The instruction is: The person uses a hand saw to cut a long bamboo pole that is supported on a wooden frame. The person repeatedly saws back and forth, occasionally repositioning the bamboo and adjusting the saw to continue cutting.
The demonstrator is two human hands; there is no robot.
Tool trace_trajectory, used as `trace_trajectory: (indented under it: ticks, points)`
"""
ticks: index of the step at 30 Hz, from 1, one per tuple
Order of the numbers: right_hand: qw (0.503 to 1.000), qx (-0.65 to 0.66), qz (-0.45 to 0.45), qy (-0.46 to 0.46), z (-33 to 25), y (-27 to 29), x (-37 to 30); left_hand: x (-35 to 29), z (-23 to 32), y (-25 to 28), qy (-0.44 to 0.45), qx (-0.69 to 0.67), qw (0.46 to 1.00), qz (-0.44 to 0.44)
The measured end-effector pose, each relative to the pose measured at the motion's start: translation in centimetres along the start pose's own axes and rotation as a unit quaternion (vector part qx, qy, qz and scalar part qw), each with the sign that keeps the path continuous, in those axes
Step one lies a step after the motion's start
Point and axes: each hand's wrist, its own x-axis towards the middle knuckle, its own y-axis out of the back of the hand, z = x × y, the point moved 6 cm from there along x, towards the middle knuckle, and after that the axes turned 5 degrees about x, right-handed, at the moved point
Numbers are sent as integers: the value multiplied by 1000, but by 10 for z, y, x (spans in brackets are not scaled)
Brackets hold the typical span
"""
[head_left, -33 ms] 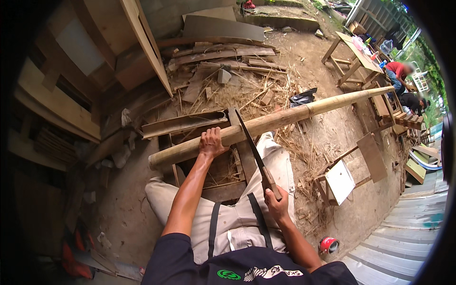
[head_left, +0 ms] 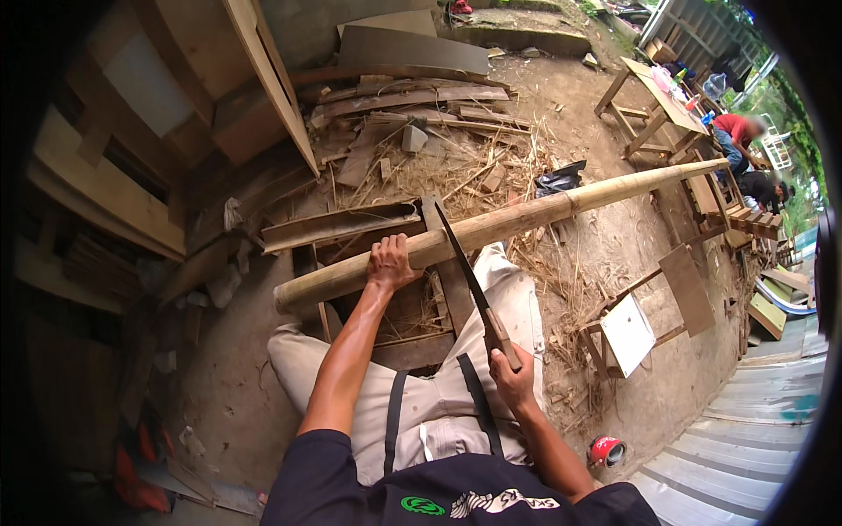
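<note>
Bamboo (head_left: pixel 523 218) lies beneath the left hand (head_left: pixel 392 264), grip curled over it; the right hand (head_left: pixel 513 373) clasps a saw (head_left: pixel 471 278).

A hand could pass over the lap (head_left: pixel 430 405) between the left hand (head_left: pixel 392 262) and right hand (head_left: pixel 511 372), but the pole (head_left: pixel 526 217) and saw (head_left: pixel 477 293) block the way ahead.

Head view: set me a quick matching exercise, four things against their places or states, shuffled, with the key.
Things
1. Left hand
2. Right hand
3. Bamboo pole
4. White panel

Places or states
A. Gripping the saw
B. Untouched, to the right of both hands
C. Crossed by the saw in this view
D. On the pole, left of the saw

Pairs: 1-D, 2-A, 3-C, 4-B
</note>
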Motion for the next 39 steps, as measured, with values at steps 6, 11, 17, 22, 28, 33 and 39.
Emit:
trace_trajectory:
  ticks: [6, 11, 17, 22, 28, 33, 39]
  points:
    - [1000, 6, -24, 18, -13, 3, -33, -16, -1, 9, 9, -10, 1000, -25]
    - [986, -112, -10, 123, -38, -6, -10, -13, -1, 21, 28, -46, 997, -54]
    - [860, -336, -6, 383, -98, -42, 119, -2, -12, 10, 187, -125, 969, -103]
    - [792, -490, 22, 364, -105, -54, 254, 5, -17, 0, 259, -103, 954, -110]
    - [744, -612, -24, 266, -92, -58, 316, 2, -11, 4, 229, -37, 971, -54]
    - [724, -659, -72, 190, -83, -58, 325, 5, -7, 9, 210, -36, 976, -41]
    - [718, -654, -76, 228, -80, -60, 331, 8, -10, 9, 243, -40, 961, -123]
